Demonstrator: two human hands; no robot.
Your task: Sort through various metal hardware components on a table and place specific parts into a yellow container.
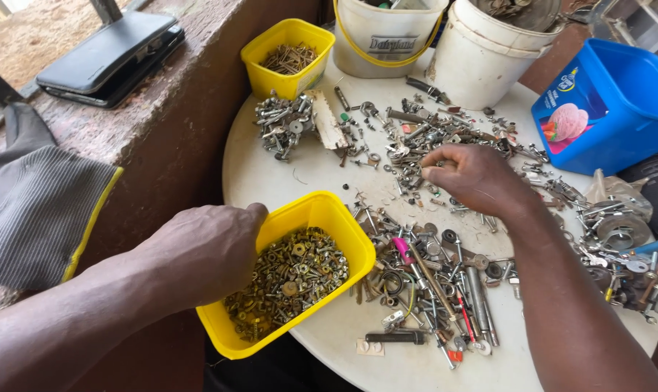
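Nuts and bolts fill the yellow tub (327,218) his left hand (205,250) grips; right hand (468,174) pinches among loose hardware (423,138).

My left hand (213,250) grips glossy yellow plastic tub (343,225) of dull brass-toned nuts (289,279). My right hand (474,178) over greyish metal hardware (430,138), some rusty. Table (263,174) top matt white, scuffed. Blue plastic tub (619,109) at right edge, smooth.

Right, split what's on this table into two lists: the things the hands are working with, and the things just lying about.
In hand:
left hand gripping the near yellow tub of nuts and washers
right hand picking in the scattered small hardware

Lying about:
far yellow tub of screws
two white buckets
blue tub
black case on the ledge
grey cloth
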